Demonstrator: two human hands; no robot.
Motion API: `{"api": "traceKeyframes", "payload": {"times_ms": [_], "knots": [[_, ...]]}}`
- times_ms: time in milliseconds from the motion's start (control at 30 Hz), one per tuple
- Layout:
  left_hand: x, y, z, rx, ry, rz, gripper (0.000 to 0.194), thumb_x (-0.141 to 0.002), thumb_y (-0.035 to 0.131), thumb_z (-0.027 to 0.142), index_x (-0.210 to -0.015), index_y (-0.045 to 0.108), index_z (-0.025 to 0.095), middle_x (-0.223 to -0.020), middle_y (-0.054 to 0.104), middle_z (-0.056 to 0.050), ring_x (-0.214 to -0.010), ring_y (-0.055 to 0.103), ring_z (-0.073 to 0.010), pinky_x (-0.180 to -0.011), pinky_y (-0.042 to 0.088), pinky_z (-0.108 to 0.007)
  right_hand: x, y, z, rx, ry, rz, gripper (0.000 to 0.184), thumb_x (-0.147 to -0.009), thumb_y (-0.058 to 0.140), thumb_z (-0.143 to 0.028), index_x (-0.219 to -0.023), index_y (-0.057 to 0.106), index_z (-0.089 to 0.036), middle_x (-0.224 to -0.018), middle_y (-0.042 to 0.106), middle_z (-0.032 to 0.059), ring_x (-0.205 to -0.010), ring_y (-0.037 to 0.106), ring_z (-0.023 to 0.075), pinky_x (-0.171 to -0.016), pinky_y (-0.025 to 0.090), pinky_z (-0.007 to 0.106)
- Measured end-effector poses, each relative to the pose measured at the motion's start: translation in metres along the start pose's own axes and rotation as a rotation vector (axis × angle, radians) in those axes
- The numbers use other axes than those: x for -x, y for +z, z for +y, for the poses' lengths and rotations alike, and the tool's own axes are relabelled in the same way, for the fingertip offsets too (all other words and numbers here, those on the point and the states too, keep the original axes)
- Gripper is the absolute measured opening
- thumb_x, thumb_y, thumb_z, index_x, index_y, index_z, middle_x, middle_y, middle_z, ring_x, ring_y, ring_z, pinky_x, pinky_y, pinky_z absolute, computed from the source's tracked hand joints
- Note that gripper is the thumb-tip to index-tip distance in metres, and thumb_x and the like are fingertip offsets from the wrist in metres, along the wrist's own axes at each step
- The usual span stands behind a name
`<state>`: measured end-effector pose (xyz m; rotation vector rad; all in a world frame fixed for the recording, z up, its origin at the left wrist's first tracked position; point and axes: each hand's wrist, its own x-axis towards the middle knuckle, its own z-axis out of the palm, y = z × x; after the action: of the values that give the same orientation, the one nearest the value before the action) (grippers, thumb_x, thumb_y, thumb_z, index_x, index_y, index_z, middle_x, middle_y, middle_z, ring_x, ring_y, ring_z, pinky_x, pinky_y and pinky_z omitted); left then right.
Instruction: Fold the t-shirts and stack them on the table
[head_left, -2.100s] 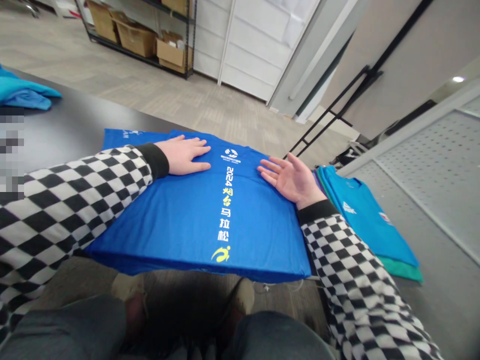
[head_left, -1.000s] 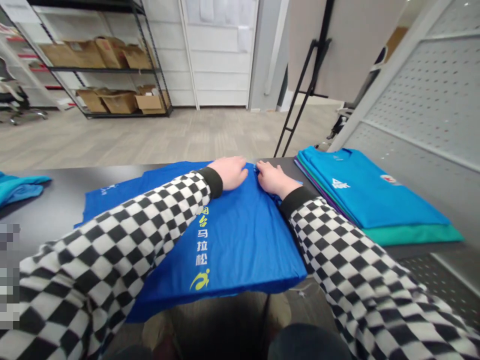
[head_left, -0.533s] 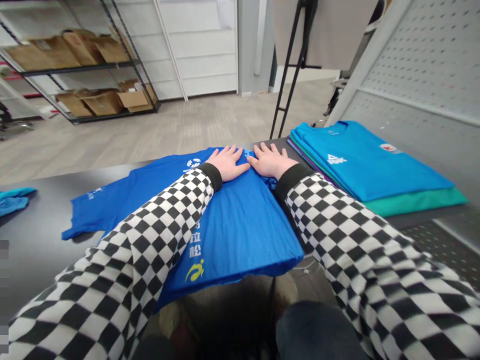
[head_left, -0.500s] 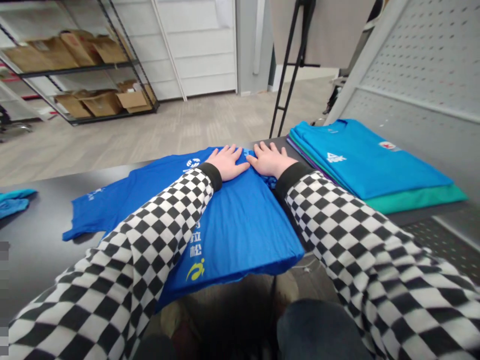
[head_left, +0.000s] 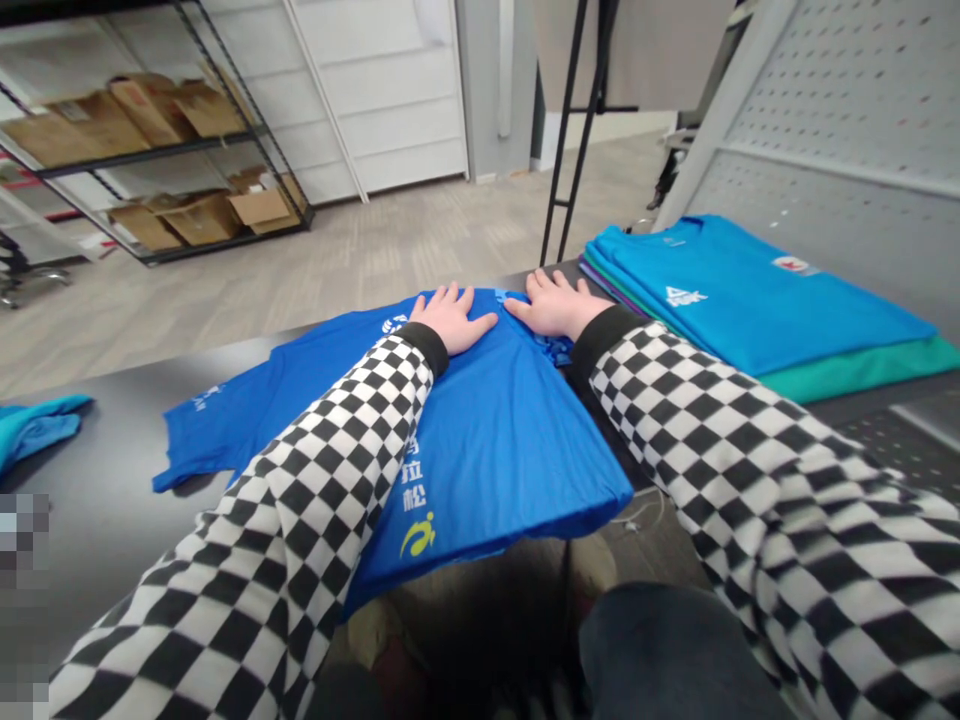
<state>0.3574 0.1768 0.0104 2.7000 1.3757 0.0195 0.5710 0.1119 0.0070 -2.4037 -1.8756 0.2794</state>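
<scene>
A royal-blue T-shirt (head_left: 495,440) with white and yellow print lies on the dark table (head_left: 97,500), its near part hanging over the table's front edge. My left hand (head_left: 450,318) rests flat on the shirt's far end, fingers spread. Close beside it, my right hand (head_left: 553,303) lies palm down on the shirt's far right corner, where the cloth bunches a little. Both hands are open and hold nothing. Checkered sleeves cover both my arms.
A stack of folded shirts (head_left: 750,300), light blue on top over green and purple, sits to the right. A light-blue garment (head_left: 37,425) lies at the table's left edge. Behind stand a shelf with cardboard boxes (head_left: 157,200), a black stand (head_left: 574,120) and a perforated panel (head_left: 840,100).
Both hands moved from apart on the shirt to side by side at its far end, staying flat. In the last half second they spread slightly apart and my view shifted.
</scene>
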Motion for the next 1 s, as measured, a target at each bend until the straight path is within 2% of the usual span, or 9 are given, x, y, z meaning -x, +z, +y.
{"api": "traceKeyframes", "payload": {"times_ms": [100,300,400,500,600,700,800,900,1000], "knots": [[-0.001,-0.005,-0.017,-0.004,-0.056,-0.002,0.102,-0.106,0.029,0.084,-0.185,0.029,0.020,-0.193,0.017,-0.015,-0.179,0.016,-0.0380,-0.143,0.015,-0.065,0.000,-0.001,-0.001,-0.001,-0.002,0.004,0.104,-0.108,0.024,-0.081,-0.186,0.020,-0.012,-0.193,0.013,0.0175,-0.177,0.011,0.0490,-0.139,0.011,0.077],[-0.010,-0.006,-0.069,-0.029,-0.159,-0.008,0.099,-0.106,0.026,0.084,-0.186,0.028,0.025,-0.193,0.018,-0.013,-0.178,0.017,-0.0411,-0.142,0.014,-0.068,0.001,-0.002,0.000,-0.019,-0.008,-0.011,0.102,-0.108,0.026,-0.081,-0.186,0.020,-0.015,-0.194,0.012,0.0158,-0.178,0.009,0.0489,-0.140,0.009,0.077],[-0.007,-0.006,-0.076,-0.051,-0.188,0.020,0.101,-0.106,0.026,0.085,-0.185,0.029,0.022,-0.192,0.019,-0.015,-0.178,0.017,-0.0424,-0.141,0.013,-0.070,0.001,-0.002,0.000,-0.019,-0.005,-0.010,0.103,-0.108,0.026,-0.082,-0.186,0.019,-0.015,-0.194,0.010,0.0153,-0.178,0.008,0.0480,-0.140,0.008,0.076],[0.001,-0.011,-0.064,-0.113,-0.134,0.127,0.091,-0.111,0.028,0.073,-0.183,0.034,0.017,-0.190,0.026,-0.018,-0.178,0.021,-0.0388,-0.142,0.009,-0.070,0.001,-0.001,-0.001,-0.022,0.000,-0.004,0.105,-0.107,0.024,-0.085,-0.186,0.020,-0.016,-0.194,0.011,0.0150,-0.178,0.009,0.0479,-0.140,0.008,0.076],[0.005,-0.021,-0.039,-0.162,0.011,0.206,0.075,-0.115,0.029,0.052,-0.178,0.043,0.013,-0.187,0.035,-0.019,-0.177,0.027,-0.0344,-0.144,0.008,-0.066,0.000,0.000,-0.001,-0.027,0.006,-0.010,0.106,-0.106,0.023,-0.085,-0.186,0.019,-0.016,-0.194,0.011,0.0147,-0.178,0.010,0.0477,-0.140,0.008,0.076],[0.003,-0.024,-0.013,-0.107,0.130,0.099,0.070,-0.116,0.027,0.043,-0.177,0.045,0.013,-0.188,0.034,-0.017,-0.176,0.030,-0.0294,-0.144,0.021,-0.053,0.000,0.001,-0.001,-0.032,0.002,-0.006,0.105,-0.106,0.024,-0.084,-0.186,0.020,-0.015,-0.194,0.012,0.0152,-0.178,0.011,0.0477,-0.140,0.008,0.076],[0.000,-0.015,0.005,-0.055,0.197,-0.043,0.074,-0.117,0.027,0.051,-0.183,0.034,0.016,-0.191,0.026,-0.013,-0.178,0.025,-0.0281,-0.143,0.023,-0.050,-0.002,0.002,0.000,-0.036,-0.003,0.004,0.105,-0.106,0.024,-0.084,-0.186,0.020,-0.015,-0.193,0.012,0.0157,-0.178,0.012,0.0476,-0.140,0.008,0.076],[0.000,-0.006,0.011,-0.063,0.198,-0.061,0.082,-0.115,0.027,0.064,-0.186,0.026,0.023,-0.193,0.019,-0.009,-0.179,0.017,-0.0346,-0.144,0.018,-0.058,-0.004,0.003,0.001,-0.042,-0.013,0.005,0.106,-0.106,0.025,-0.084,-0.186,0.021,-0.015,-0.193,0.012,0.0163,-0.178,0.011,0.0480,-0.139,0.008,0.076],[0.000,-0.007,0.012,-0.085,0.170,-0.100,0.088,-0.113,0.027,0.071,-0.187,0.023,0.024,-0.193,0.017,-0.010,-0.179,0.016,-0.0391,-0.143,0.016,-0.062,-0.005,0.004,0.001,-0.050,-0.012,0.003,0.105,-0.106,0.027,-0.084,-0.186,0.021,-0.017,-0.193,0.012,0.0164,-0.178,0.011,0.0476,-0.139,0.008,0.076]]}}
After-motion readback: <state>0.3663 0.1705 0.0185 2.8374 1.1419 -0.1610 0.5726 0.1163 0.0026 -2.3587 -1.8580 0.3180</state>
